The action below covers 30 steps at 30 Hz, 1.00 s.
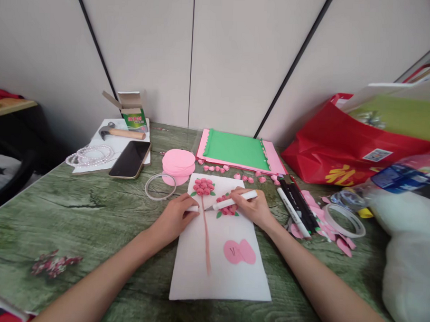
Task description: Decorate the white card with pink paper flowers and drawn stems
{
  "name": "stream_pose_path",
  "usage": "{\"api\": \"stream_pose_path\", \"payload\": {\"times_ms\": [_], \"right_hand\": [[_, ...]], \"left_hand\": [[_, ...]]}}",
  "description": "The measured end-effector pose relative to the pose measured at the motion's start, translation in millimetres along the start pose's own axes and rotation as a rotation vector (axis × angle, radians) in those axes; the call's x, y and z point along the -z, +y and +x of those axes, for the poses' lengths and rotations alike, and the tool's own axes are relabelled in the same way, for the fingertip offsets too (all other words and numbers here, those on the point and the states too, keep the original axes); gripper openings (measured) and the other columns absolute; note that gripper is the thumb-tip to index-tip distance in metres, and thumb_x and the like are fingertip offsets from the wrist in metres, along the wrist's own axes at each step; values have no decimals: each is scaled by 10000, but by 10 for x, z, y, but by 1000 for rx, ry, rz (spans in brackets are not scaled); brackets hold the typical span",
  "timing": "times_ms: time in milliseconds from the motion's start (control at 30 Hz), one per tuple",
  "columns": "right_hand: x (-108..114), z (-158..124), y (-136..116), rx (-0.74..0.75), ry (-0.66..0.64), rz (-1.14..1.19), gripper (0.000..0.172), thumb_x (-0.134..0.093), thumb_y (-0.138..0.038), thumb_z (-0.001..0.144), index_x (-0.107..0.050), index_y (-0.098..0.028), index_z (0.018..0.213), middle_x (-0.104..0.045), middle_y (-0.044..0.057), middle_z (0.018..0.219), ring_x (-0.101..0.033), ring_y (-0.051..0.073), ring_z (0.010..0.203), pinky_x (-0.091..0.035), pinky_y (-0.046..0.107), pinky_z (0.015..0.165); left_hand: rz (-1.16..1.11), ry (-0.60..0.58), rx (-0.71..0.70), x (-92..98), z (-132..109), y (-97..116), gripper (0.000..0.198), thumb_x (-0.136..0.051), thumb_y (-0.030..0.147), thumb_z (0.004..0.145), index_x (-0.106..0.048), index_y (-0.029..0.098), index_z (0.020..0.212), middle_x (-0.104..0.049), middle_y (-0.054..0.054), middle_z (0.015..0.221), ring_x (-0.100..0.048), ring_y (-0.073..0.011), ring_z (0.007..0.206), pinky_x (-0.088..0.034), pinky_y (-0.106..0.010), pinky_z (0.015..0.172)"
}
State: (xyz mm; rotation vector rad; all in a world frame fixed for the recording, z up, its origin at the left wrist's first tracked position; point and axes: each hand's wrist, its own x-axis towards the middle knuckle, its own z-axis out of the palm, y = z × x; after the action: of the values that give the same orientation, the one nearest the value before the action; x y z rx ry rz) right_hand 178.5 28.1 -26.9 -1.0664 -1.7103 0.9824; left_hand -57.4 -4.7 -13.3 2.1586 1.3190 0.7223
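Note:
White paper (217,270) lies on the green wood-patterned table, bearing two clusters of pink paper flowers with green leaves. From the left cluster (203,186) a brown drawn stem (206,241) runs down. My right hand (254,208) grips a white marker (236,200), its tip close to the stem and beside the right cluster (228,210). At the paper's left edge, my left hand (177,216) is closed on a small white cap (192,208). Lower right on the paper sit pink paper circles (239,252) with dark marks.
Behind are green sheets (237,150), small pink rolls (216,168) and stacked pink circles (178,163). At left: tape ring (147,191), phone (131,159), hammer (125,133), beads (90,156), box (134,117). At right: markers (294,212), tape roll (360,228), red bag (322,146).

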Motion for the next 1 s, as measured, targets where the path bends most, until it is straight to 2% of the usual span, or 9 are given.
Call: {"api": "stream_pose_path", "payload": {"times_ms": [233, 433, 700, 867, 1000], "right_hand": [[11, 5, -7, 1, -3, 16, 289, -558, -393, 806, -706, -151, 749, -628, 28, 514, -561, 150, 510, -452, 258, 517], [2, -3, -26, -7, -4, -8, 262, -570, -357, 790, -700, -148, 699, -629, 29, 542, -546, 140, 505, -434, 244, 486], [30, 1, -12, 39, -77, 44, 315, -571, -405, 794, -692, -156, 644, -579, 23, 456, -562, 159, 539, -481, 289, 586], [24, -2, 18, 33, -44, 84, 277, -574, -381, 795, -698, -146, 715, -631, 38, 533, -580, 160, 533, -473, 276, 538], [44, -4, -84, 6, 7, 24, 270, -568, -383, 791, -698, -152, 734, -636, 26, 529, -582, 158, 510, -460, 266, 517]], "left_hand": [[-9, -7, 7, 8, -4, 5, 90, -528, 124, 759, -593, 168, 803, -553, -22, 826, -505, -134, 655, -413, -260, 630], [-11, -4, 3, 6, -3, 8, 103, -516, 128, 761, -595, 176, 805, -559, -25, 829, -506, -136, 662, -411, -261, 629], [-10, -8, 0, 7, -9, 0, 116, -509, 102, 757, -593, 172, 798, -552, -25, 817, -510, -135, 661, -399, -250, 612], [-13, -9, 5, 0, -1, -2, 113, -510, 107, 751, -594, 169, 794, -555, -24, 821, -510, -133, 657, -398, -250, 608], [-36, -5, -2, 1, 3, -1, 124, -503, 94, 742, -598, 168, 769, -557, -24, 812, -519, -138, 674, -399, -247, 607]]}}
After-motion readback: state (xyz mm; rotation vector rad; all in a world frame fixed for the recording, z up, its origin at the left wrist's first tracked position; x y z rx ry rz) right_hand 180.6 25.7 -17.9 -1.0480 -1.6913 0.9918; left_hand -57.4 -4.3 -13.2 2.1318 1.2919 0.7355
